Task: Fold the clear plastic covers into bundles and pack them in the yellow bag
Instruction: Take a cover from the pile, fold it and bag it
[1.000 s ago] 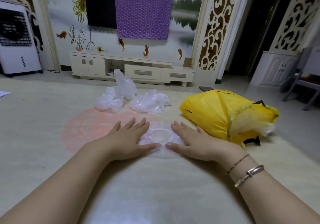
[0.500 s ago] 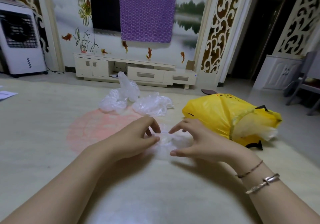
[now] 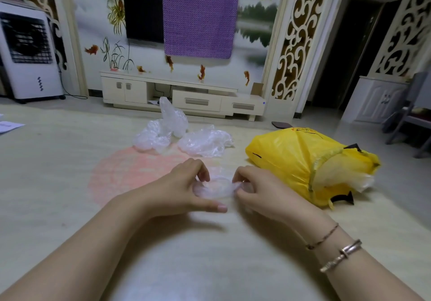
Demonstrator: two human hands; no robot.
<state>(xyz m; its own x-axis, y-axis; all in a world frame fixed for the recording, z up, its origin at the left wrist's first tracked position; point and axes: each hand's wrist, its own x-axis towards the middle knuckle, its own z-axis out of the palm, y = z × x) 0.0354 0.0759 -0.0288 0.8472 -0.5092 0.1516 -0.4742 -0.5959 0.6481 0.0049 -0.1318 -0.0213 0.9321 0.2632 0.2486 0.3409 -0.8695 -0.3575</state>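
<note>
A small clear plastic cover point(image 3: 218, 187) lies bunched on the pale table between my hands. My left hand point(image 3: 184, 190) pinches its left edge with curled fingers, thumb stretched out along the table. My right hand point(image 3: 254, 187) pinches its right edge, where the plastic is twisted into a point. Further back lie more crumpled clear covers point(image 3: 161, 133) and another heap of clear covers point(image 3: 205, 142). The yellow bag point(image 3: 291, 161) lies on its side to the right, its mouth point(image 3: 326, 172) open toward the right with pale plastic showing inside.
A round pink patch point(image 3: 135, 170) marks the table left of my hands. A sheet of paper point(image 3: 9, 126) sits at the far left edge. Beyond the table stand a low cream TV cabinet point(image 3: 182, 95) and a white air cooler point(image 3: 28, 53).
My hands went from lying flat on the spread cover to curling and pinching its two sides, gathering it into a narrower bunch. The other covers and the bag stayed put.
</note>
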